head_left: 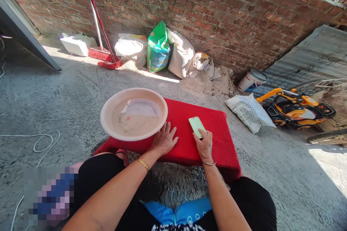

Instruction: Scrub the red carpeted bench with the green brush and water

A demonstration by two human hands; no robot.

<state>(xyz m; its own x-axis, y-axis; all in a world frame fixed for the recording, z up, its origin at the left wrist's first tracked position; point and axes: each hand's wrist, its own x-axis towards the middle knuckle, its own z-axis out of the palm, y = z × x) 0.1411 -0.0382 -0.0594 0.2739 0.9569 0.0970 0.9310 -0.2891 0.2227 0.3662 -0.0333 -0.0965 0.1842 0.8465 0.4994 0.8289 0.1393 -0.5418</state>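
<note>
A red cloth (184, 115) covers a low table in front of my knees. On its left part stands a wide, pale basin (107, 122) of cloudy water with small dark specks in it. My left hand (165, 140) lies flat on the cloth by the basin's near right rim, fingers spread, holding nothing. To the right, a light green mobile phone (195, 124) rests on the cloth or just above it; I cannot tell which. My right hand (204, 145) grips its near end, thumb at the left edge and fingers over the top and right side.
Sacks (181, 56), a green bag (158, 48), a broom with a red dustpan (112, 64) and a white box (78, 44) line the brick wall. At right are a bucket (252, 80) and a yellow toy excavator (295, 110). A white cable (46, 148) crosses the floor at left.
</note>
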